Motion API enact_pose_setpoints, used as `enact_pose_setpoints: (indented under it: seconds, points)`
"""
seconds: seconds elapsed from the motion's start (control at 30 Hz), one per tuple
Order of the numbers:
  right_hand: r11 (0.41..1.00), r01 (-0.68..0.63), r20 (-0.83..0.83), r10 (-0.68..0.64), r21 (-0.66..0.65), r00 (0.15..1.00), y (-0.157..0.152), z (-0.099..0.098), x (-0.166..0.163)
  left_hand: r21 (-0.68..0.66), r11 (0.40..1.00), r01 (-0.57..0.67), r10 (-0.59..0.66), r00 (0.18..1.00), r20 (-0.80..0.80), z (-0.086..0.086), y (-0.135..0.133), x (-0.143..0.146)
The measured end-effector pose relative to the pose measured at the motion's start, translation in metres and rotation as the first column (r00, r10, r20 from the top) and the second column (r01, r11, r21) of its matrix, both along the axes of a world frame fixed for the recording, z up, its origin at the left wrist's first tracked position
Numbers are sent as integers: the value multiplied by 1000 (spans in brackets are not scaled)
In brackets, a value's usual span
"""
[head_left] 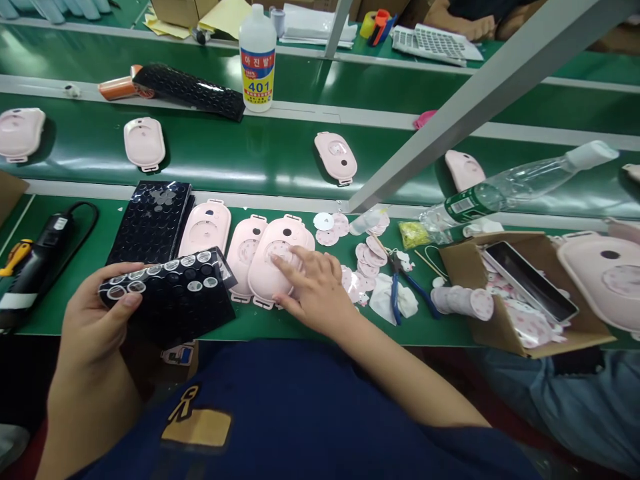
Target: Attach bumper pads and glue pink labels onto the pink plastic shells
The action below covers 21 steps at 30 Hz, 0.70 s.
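The black blister tray (185, 310), at the lower left of the frame, carried clear round lenses (165, 268) in the pockets of its upper rows. Its long axis ran left to right and rose a little toward the right. The left hand (97, 313) was closed around the tray's left end, with the thumb lying across the top. At the right, an open cardboard box (490, 330) held pink-and-white round stickers (525, 320) and a dark, flat, phone-like slab (530, 280) leaning inside it. A white glue bottle (257, 57) marked 401 stood upright at the upper middle. A clear plastic bottle (515, 183) lay on its side with its cap pointing to the upper right. The pink oval shell (270, 280) lay flat on the green bench at the frame's centre, just beside two like shells (205, 230) on its left. Its long axis ran up the frame and leaned slightly right, with its dark hole at the far end and its tabs at the near end. The right hand (310, 283) rested on it nearly open, gripping nothing, fingers spread and the index fingertip pressed on the shell's round recess. More shells (144, 142) lay on the conveyor belt (240, 153) above.
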State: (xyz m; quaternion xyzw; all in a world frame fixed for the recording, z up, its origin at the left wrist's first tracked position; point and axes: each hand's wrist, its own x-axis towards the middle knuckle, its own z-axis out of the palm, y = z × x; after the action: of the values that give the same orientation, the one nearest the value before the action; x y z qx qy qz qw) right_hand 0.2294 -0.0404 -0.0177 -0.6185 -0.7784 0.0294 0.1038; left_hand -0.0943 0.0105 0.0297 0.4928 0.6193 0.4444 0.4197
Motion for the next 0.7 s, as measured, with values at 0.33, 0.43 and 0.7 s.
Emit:
enact_pose_setpoints:
  seconds: [0.33,0.43,0.7]
  points:
    - [980,185,227,-165,-72,960,-53,-19,81,266,949,-169,137,981,135,-22,20,-36]
    - [993,113,222,-119,42,968,-61,-26,82,324,924,-204,175,978,115,-21,24,-44]
    - [996,55,286,-72,65,955,-67,-29,83,484,808,-336,290,942,169,-10,25,-60]
